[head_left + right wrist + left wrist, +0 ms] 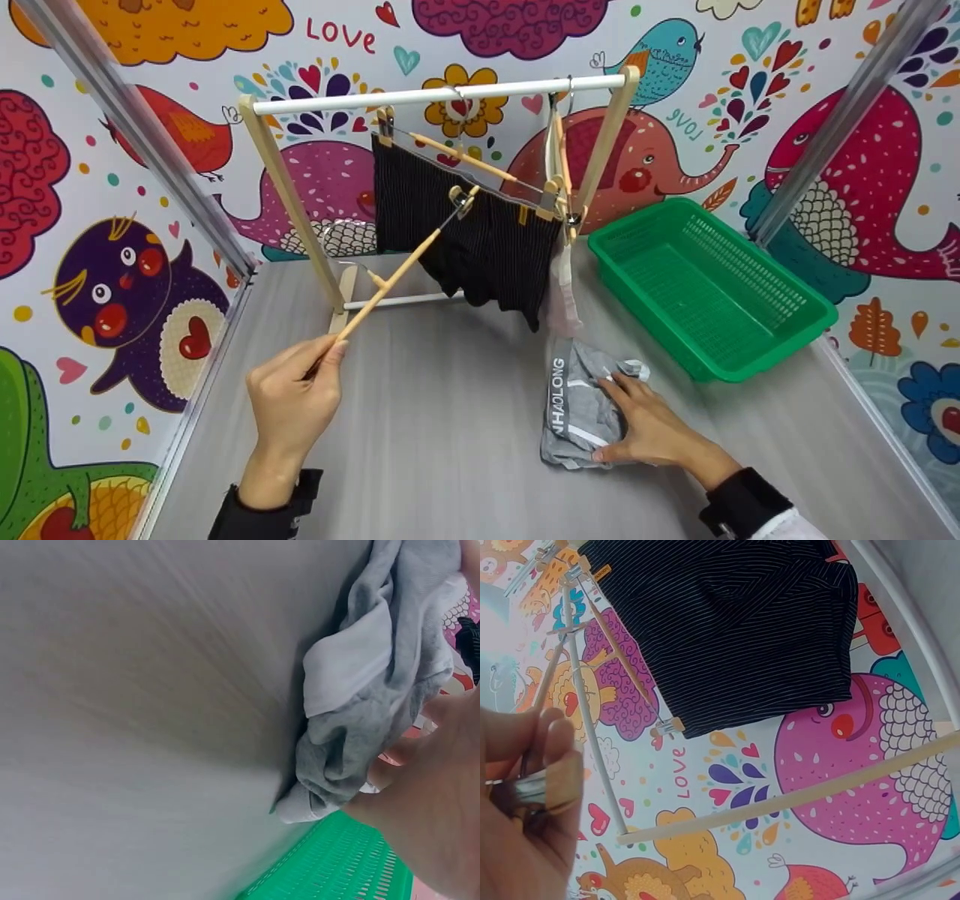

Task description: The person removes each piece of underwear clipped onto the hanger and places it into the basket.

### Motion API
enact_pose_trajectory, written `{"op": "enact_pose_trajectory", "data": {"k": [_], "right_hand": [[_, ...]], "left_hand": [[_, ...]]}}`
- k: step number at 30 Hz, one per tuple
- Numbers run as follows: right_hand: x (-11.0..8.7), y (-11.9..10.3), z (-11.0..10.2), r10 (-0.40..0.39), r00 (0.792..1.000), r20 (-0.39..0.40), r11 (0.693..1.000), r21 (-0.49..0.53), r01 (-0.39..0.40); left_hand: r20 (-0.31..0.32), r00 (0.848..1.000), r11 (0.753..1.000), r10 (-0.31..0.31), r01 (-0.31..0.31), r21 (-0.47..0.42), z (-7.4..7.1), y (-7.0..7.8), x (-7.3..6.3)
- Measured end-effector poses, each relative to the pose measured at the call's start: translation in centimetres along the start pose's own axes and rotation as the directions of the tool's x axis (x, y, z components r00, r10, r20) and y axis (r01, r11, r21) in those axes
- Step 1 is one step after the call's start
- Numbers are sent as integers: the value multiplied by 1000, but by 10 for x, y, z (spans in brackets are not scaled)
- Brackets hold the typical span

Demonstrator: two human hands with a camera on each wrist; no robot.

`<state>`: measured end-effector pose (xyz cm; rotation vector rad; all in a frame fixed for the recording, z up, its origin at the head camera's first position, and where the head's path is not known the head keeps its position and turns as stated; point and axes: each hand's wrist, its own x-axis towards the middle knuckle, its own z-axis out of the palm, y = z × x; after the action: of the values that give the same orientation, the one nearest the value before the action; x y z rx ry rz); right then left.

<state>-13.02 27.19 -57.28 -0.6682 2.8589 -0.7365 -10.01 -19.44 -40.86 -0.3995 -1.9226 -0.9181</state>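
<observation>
My left hand (296, 390) pinches one end of a wooden clip hanger (394, 277), which slants up and away with its metal hook turned left. A clip of this hanger (561, 781) shows by the fingers in the left wrist view. The hanger's far clip overlaps the black striped shorts (487, 247) in the head view. On the table my right hand (649, 424) rests on grey boxer briefs (592, 412), with fingers spread over the cloth and thumb at the near edge. White lettering runs along their waistband. In the right wrist view the grey cloth (360, 690) looks bunched.
A wooden rack with a white top bar (360, 101) stands at the back. The striped shorts hang from it on another clip hanger (465, 157), beside a pale garment (562, 292) on the right. A green perforated basket (697, 292) sits back right. Printed panels surround the table (435, 435).
</observation>
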Motion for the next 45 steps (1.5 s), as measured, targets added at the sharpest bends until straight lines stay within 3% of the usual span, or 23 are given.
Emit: {"op": "enact_pose_trajectory", "data": {"k": [10, 25, 35, 45], "right_hand": [[-1, -4, 0, -47, 999, 26, 998, -52, 48], [-4, -10, 7, -153, 987, -59, 988, -18, 152], [-4, -9, 5, -228, 973, -30, 967, 106, 230], [-6, -16, -11, -172, 982, -74, 955, 233, 184]], "left_hand": [[-28, 1000, 997, -13, 15, 74, -1, -1, 1], [-63, 998, 979, -31, 43, 199, -2, -2, 9], [-66, 997, 972, -39, 53, 230, -3, 0, 14], [-63, 997, 966, -39, 54, 253, -7, -5, 18]]}}
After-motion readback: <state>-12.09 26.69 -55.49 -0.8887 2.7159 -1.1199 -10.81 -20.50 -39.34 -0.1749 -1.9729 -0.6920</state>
